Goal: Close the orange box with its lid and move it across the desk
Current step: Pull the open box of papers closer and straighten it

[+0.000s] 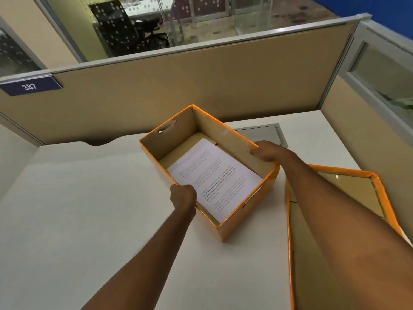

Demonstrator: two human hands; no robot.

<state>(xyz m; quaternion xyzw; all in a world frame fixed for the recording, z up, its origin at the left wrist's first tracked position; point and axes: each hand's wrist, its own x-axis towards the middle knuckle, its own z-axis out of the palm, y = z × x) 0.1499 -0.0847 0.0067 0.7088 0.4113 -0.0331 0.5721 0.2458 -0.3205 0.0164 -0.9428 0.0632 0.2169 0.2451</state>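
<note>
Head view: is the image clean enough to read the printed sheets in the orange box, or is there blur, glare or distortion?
Head view: wide-angle bending curves the partition and desk edges; lighting is soft and even, with no harsh glare; text on the sheets in the orange box is too blurred to read, only a few bold lines stand out; the hands, left and right, look slightly soft.

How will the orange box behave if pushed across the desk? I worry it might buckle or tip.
The orange box looks like stiff cardboard, so it probably won't buckle. It holds only a thin stack of printed papers, so it is likely light and should slide on the smooth desk. Its flat, wide base makes tipping unlikely.
</note>
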